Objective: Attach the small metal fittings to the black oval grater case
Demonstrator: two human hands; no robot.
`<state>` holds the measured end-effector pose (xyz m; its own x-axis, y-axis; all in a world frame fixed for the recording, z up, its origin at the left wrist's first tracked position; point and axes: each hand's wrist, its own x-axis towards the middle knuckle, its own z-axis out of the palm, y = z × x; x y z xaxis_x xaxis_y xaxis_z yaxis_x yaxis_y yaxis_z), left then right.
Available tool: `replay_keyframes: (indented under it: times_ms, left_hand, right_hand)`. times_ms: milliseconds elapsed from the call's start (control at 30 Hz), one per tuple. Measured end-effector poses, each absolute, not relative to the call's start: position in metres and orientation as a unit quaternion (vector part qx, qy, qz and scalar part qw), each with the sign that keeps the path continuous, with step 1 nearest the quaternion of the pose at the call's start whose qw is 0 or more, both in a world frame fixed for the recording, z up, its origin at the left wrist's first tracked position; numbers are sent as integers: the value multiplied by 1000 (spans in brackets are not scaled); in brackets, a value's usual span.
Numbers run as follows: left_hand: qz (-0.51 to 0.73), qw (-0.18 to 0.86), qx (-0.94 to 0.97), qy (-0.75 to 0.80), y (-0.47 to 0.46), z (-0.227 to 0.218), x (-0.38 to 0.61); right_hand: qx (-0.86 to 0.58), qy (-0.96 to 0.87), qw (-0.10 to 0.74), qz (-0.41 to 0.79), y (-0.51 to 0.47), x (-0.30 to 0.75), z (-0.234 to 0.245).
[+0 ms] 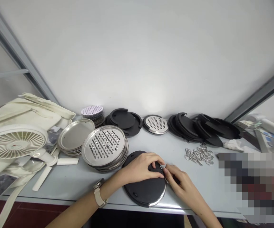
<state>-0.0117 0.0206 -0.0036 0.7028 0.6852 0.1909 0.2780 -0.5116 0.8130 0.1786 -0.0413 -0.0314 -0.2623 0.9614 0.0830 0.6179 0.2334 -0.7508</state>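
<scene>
A round black disc [144, 190] with a metal rim lies on the grey table [80, 180] near its front edge. My left hand [140, 167] rests on top of the disc, fingers curled and pressing it down. My right hand [179, 183] is at the disc's right edge, its fingers pinched on a small metal ring clip [162, 166] that sits between both hands' fingertips. A watch [99, 195] is on my left wrist.
Stacks of perforated steel discs [105, 148], plain steel plates [75, 135], black discs [124, 120] [198, 126] and a pile of metal rings [200, 155] sit behind. A white fan [14, 144] and cloth bags [29, 110] lie on the left. A wall runs along the back.
</scene>
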Motion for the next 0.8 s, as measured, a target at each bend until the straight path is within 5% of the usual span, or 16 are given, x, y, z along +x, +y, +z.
replay_keyframes:
  times_ms: [533,800]
  left_hand:
    - [256,352,854,284,18,-3,-11]
    - [255,222,898,280,12,-6,-12]
  right_hand:
    - [-532,-733,275,323,-40,182,-36]
    - [-537,-730,280,317,-40,181,-37]
